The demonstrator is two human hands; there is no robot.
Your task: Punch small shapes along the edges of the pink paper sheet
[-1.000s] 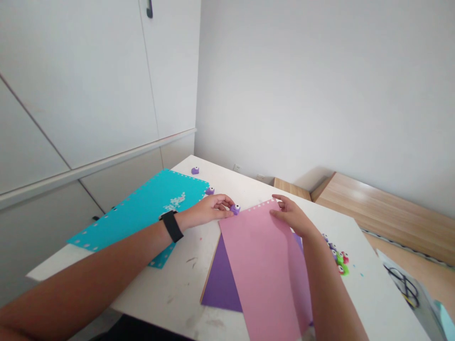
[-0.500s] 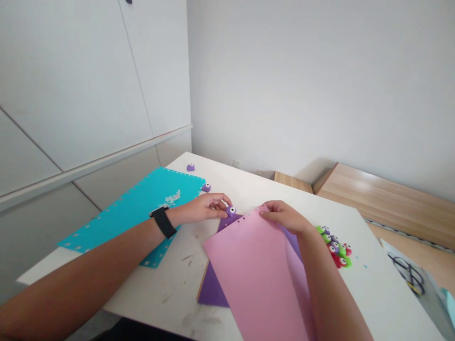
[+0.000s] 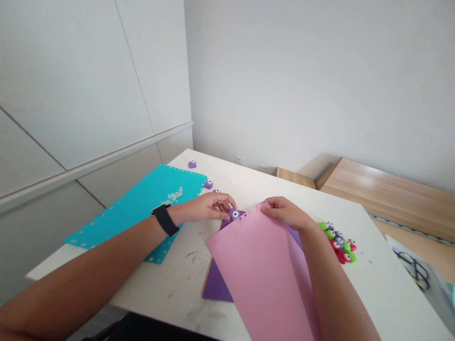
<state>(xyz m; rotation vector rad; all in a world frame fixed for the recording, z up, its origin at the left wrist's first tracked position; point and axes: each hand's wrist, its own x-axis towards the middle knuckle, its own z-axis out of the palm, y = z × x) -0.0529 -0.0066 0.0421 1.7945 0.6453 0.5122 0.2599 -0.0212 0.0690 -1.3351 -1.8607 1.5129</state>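
Note:
My left hand (image 3: 215,208) has its thumb and fingers closed round a small purple craft punch (image 3: 234,214) with a star on its white button. The punch sits at the upper left edge of a pink sheet of paper (image 3: 261,265). Small star-shaped holes run along that edge, right of the punch. Pinched in my right hand (image 3: 284,212), the sheet's top corner is held up, thumb on the near face. Partly covered by the sheet, a purple pad or stack of paper (image 3: 215,284) lies on the white table (image 3: 177,284).
A turquoise sheet (image 3: 131,208) with punched edges lies at left, white paper bits (image 3: 175,195) on it. Purple punches (image 3: 192,164) stand beyond it. Several green, purple and red punches (image 3: 337,241) cluster at right. Glasses (image 3: 414,270) lie beyond the table's right edge.
The purple punch in my left hand has come closer against the pink sheet's edge. Another purple punch now shows behind that hand. The view has shifted slightly; my right hand keeps its pinch.

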